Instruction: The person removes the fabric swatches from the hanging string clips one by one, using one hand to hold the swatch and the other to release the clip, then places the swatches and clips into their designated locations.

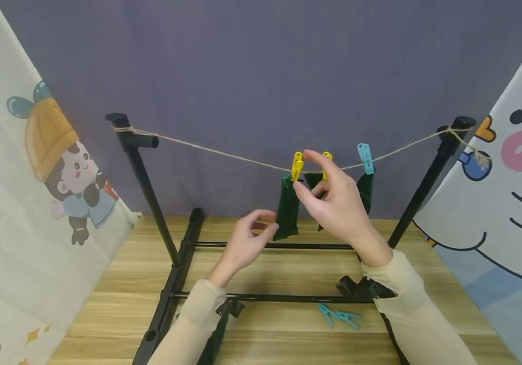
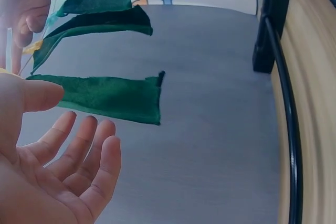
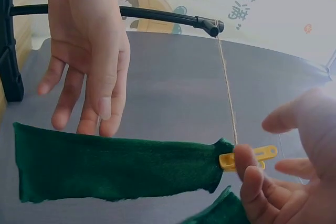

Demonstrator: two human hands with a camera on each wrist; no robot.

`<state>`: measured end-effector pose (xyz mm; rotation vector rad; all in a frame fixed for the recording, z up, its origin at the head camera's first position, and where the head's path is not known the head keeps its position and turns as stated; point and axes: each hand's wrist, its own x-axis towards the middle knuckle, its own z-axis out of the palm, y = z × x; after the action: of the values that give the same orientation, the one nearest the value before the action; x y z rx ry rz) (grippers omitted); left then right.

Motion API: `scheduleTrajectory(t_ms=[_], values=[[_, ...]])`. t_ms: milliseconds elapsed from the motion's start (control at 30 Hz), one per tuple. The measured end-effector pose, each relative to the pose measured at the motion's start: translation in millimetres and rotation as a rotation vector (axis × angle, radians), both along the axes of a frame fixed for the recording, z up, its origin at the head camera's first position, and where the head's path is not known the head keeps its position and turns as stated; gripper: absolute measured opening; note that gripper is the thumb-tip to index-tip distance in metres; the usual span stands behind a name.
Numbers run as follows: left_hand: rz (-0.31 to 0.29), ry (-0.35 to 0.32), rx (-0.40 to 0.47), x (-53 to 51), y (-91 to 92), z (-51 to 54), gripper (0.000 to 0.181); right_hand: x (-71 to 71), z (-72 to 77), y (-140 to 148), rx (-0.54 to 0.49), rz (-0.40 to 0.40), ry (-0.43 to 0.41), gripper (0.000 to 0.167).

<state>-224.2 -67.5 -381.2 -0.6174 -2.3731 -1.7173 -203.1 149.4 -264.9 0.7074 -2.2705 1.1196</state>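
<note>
Head view shows a green cloth [image 1: 287,210] hanging from a string [image 1: 219,151] by a yellow peg [image 1: 296,171], above the far edge of the counter [image 1: 279,332]. The grip of the right hand [image 1: 340,205] is wide, just beside the peg; that of the left hand [image 1: 244,242], loosely parted, is just beside the cloth. Blue pegs [image 1: 327,311] lie toward the near edge.

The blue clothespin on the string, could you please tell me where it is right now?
In the head view, the blue clothespin is right of centre, clipping green cloth to the string, right of both yellow clothespins.
</note>
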Motion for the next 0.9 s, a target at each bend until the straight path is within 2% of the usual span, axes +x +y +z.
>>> scheduleTrajectory(t_ms=[267,533,900], values=[[0.009,0.022,-0.005,-5.3,6.6,7.4,0.028,-6.9,9.5,-4.9,-0.006,0.014,-0.097,0.057],[0.019,0.058,0.006,-11.2,8.5,10.7,0.026,-9.6,15.0,-4.6,-0.029,0.009,-0.085,0.048],[0.025,0.045,0.009,-16.3,13.4,16.1,0.028,-11.4,19.6,-0.6,-0.012,0.007,-0.072,0.043]])
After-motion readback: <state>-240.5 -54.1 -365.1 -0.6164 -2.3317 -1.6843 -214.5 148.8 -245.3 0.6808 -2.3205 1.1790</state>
